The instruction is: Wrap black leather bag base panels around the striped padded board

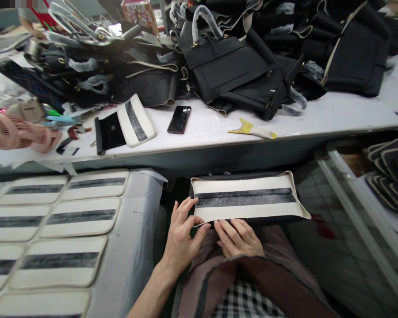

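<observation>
On my lap lies a long cream panel (pixel 248 198) with a dark strip down its middle, resting on a black piece. My left hand (pixel 182 234) pinches the panel's left near corner, thumb on top and fingers along its left end. The fingers of my right hand (pixel 238 237) lie together, pressed on the panel's near edge, just right of the left hand. Both hands touch the panel and sit close together.
Several matching cream panels (pixel 81 216) lie in rows on a grey surface at my left. The white table (pixel 219 128) ahead holds a phone (pixel 179 119), a yellow-handled scraper (pixel 252 129), a folded panel (pixel 135 120), a pink fan (pixel 9 130) and piles of black bags (pixel 232 66). Metal rails (pixel 348 194) run at right.
</observation>
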Tool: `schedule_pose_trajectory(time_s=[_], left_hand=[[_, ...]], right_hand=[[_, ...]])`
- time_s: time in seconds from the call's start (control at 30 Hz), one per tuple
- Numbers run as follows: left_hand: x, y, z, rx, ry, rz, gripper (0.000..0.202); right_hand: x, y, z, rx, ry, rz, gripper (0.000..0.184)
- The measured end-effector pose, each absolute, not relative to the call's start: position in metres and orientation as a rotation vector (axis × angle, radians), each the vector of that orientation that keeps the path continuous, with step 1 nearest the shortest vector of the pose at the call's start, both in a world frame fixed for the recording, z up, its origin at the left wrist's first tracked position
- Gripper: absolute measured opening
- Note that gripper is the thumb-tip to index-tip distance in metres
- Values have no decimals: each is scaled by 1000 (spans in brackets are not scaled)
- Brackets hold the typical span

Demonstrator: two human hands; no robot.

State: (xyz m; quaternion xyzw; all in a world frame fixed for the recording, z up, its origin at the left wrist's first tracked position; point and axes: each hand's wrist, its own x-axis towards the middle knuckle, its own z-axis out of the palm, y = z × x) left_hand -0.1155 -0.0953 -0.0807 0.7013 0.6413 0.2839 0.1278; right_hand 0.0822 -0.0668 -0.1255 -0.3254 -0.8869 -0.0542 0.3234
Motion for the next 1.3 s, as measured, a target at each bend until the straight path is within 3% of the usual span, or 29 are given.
schedule_pose_trajectory(time_s=[0.17,0.3,0.6,0.8,0.9,1.03,1.3], left_hand=[[-111,-86,-76,2017,1936,839,11],[-117,-68,-73,2201,1906,625,22],[-115,-22,-69,2631,1613,237,81],[-80,11,-50,2468,1381,-36,113],[-65,29,-45,2355,1257,-136,115],[-58,48,-53,2329,1089,-13,114],[-14,68,-63,2442,950,141,113]], right_hand=[[81,-64,-113,-841,-2321,-201,29],[83,-61,-106,-837,-2297,-188,29],[104,-52,-89,-787,-2161,210,23],[151,6,-63,-910,-2212,261,39],[168,76,-55,-1026,-2239,174,34],[166,183,-58,-1316,-2405,14,32],[126,286,-88,-1492,-2542,202,32]])
